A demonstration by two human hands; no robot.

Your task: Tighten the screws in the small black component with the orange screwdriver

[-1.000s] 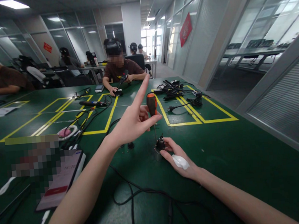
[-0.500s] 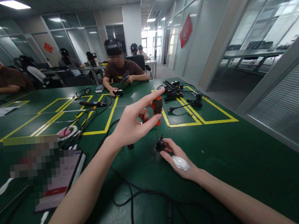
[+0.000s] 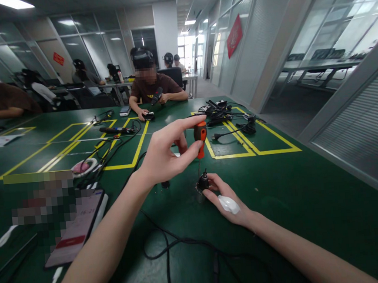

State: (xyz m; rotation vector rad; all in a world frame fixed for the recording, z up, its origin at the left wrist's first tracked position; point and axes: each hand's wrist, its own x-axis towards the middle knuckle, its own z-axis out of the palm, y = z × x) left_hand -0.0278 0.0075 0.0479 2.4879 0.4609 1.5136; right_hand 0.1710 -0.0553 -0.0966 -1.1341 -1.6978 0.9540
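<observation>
Near the middle of the view, my left hand [image 3: 173, 149] grips an orange and black screwdriver [image 3: 201, 137] by its handle, index finger across the top and thumb on the side. The screwdriver stands upright, its thin shaft reaching down to a small dark part [image 3: 203, 182] with a pointed top. Thumb and fingers of my right hand [image 3: 224, 197] hold that part from the right, low over the green table [image 3: 278, 195]. A white patch lies on the back of my right hand. Where the screwdriver tip touches is too small to make out.
Black cables [image 3: 183, 240] loop across the near table. A phone [image 3: 76, 233] lies at the left, beside a roll of tape [image 3: 84, 167]. Behind are a bundle of black cables [image 3: 217, 111] and a plug [image 3: 216, 136]. Across the table sits a person [image 3: 155, 85] holding a tool.
The screwdriver handle has turned a little in my left hand and now shows a different side. My right hand is nearly still on the dark part.
</observation>
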